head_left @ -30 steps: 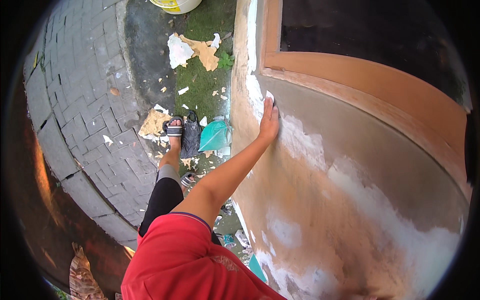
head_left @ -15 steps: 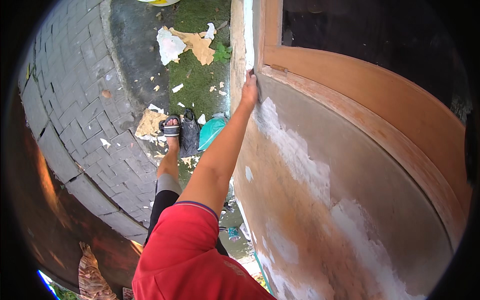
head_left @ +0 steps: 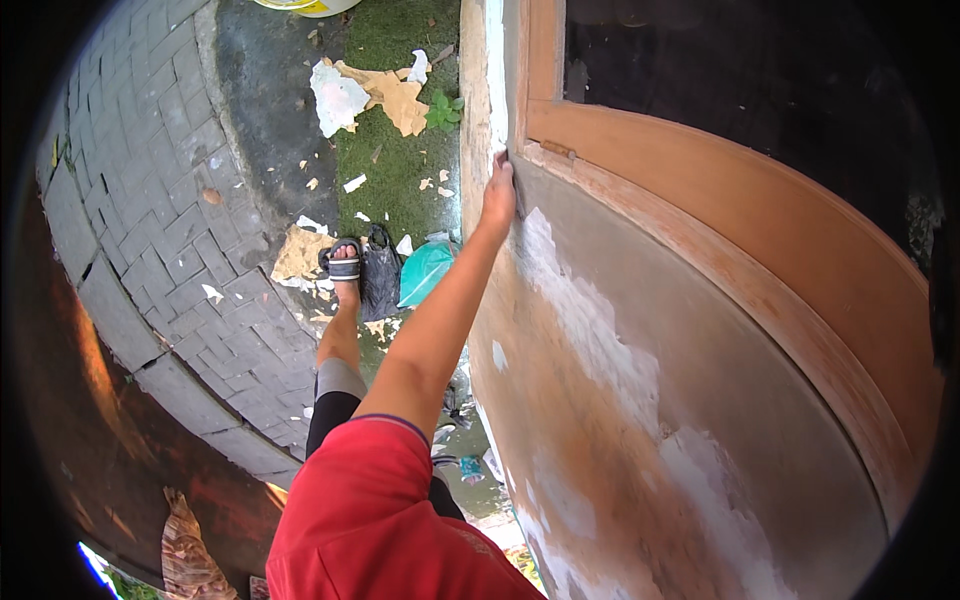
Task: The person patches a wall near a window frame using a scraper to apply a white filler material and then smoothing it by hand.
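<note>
My right hand reaches out from a red sleeve and presses flat against the wall, just below the corner of the orange wooden frame. A small pale sheet peeks out above the fingertips, held between the hand and the wall; its kind is unclear. The wall is patchy, with grey, orange-brown and white areas. My left hand is out of the picture.
My sandalled foot stands on the ground next to a black bag and a teal bag. Torn paper scraps litter the green strip. Grey brick paving lies to the left, a yellow-white bucket at the top.
My right hand slid up the wall from the white patch to the frame's corner, then eased slightly down. The view shifted with it.
</note>
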`<state>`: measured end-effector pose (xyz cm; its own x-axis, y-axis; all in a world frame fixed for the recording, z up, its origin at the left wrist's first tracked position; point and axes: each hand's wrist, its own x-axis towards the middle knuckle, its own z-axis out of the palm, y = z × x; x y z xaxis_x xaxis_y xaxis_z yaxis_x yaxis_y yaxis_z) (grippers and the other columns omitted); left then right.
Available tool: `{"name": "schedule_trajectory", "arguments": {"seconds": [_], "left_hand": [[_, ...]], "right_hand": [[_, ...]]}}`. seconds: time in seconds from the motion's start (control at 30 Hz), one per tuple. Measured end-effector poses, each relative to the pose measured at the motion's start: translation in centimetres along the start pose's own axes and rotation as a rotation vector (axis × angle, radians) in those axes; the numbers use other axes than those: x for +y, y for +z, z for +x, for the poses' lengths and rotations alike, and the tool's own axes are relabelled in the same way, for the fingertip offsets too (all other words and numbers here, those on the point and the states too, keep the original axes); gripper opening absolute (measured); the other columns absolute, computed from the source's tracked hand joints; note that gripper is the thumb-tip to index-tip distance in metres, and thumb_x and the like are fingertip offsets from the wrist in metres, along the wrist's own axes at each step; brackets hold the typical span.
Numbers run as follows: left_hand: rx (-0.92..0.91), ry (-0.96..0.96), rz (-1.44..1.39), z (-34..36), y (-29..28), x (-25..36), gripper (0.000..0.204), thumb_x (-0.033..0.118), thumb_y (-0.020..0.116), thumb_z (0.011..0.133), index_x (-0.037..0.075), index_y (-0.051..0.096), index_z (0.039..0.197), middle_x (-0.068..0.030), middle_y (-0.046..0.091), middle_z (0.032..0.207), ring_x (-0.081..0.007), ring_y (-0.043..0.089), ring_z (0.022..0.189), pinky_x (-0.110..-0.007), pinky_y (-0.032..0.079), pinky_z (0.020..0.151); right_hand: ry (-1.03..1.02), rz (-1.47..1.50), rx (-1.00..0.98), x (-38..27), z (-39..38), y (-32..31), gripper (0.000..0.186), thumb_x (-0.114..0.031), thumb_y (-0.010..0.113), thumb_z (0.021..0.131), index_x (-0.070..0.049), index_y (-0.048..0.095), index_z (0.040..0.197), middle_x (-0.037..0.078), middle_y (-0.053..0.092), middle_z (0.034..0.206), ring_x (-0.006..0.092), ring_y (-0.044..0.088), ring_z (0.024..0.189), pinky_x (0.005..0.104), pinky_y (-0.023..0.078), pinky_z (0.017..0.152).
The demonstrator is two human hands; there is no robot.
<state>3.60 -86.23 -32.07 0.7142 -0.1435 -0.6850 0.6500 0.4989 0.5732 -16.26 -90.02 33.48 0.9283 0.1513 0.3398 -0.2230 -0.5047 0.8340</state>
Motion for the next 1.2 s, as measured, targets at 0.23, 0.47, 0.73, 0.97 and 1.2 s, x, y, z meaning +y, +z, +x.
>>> {"name": "schedule_trajectory", "arguments": {"seconds": [0.23, 0.47, 0.73, 0.97, 1.2], "left_hand": [[0.061, -0.185, 0.102, 3.3, -2.6, -1.3, 0.059, 0.039, 0.036, 0.101, 0.000, 0.042, 0.144, -0.0170, 0.049, 0.142, -0.0246, 0.046, 0.131, -0.033, 0.032, 0.112], [0.146, -0.225, -0.148, -3.8, -1.9, -7.4, 0.061, 0.036, 0.037, 0.102, -0.003, 0.033, 0.149, -0.0143, 0.037, 0.153, -0.0216, 0.033, 0.142, -0.031, 0.021, 0.118], [0.098, -0.123, 0.181, 4.9, -4.2, -5.3, 0.059, 0.037, 0.036, 0.102, -0.003, 0.038, 0.145, -0.0185, 0.048, 0.144, -0.0272, 0.044, 0.134, -0.033, 0.030, 0.112], [0.138, -0.205, 0.047, 1.6, -3.7, -8.5, 0.059, 0.037, 0.036, 0.102, -0.003, 0.040, 0.145, -0.0161, 0.049, 0.143, -0.0227, 0.044, 0.133, -0.032, 0.030, 0.113], [0.165, -0.035, 0.143, 8.6, -1.1, 0.5, 0.058, 0.041, 0.040, 0.100, -0.008, 0.054, 0.129, -0.0149, 0.060, 0.122, -0.0213, 0.054, 0.107, -0.034, 0.040, 0.098]], "right_hand": [[-0.013, 0.005, -0.016, -0.5, 0.1, 0.6, 0.054, -0.028, 0.033, 0.104, 0.012, 0.033, 0.141, 0.033, 0.029, 0.150, 0.0477, 0.022, 0.143, 0.0598, 0.022, 0.115], [-0.024, 0.011, -0.021, -0.9, 0.5, 1.2, 0.054, -0.028, 0.033, 0.104, 0.012, 0.034, 0.141, 0.033, 0.029, 0.150, 0.0478, 0.023, 0.142, 0.0597, 0.022, 0.114], [-0.026, 0.013, -0.025, -1.7, 0.7, 1.9, 0.054, -0.028, 0.033, 0.104, 0.012, 0.034, 0.140, 0.033, 0.030, 0.149, 0.0478, 0.023, 0.142, 0.0596, 0.022, 0.114], [-0.023, 0.004, -0.033, -2.0, 0.7, 2.1, 0.054, -0.028, 0.032, 0.104, 0.012, 0.034, 0.140, 0.033, 0.030, 0.149, 0.0479, 0.023, 0.142, 0.0595, 0.023, 0.114], [-0.024, -0.007, -0.064, -2.5, 0.9, 2.3, 0.054, -0.028, 0.032, 0.104, 0.012, 0.034, 0.140, 0.033, 0.030, 0.149, 0.0480, 0.024, 0.142, 0.0595, 0.023, 0.114]]}}
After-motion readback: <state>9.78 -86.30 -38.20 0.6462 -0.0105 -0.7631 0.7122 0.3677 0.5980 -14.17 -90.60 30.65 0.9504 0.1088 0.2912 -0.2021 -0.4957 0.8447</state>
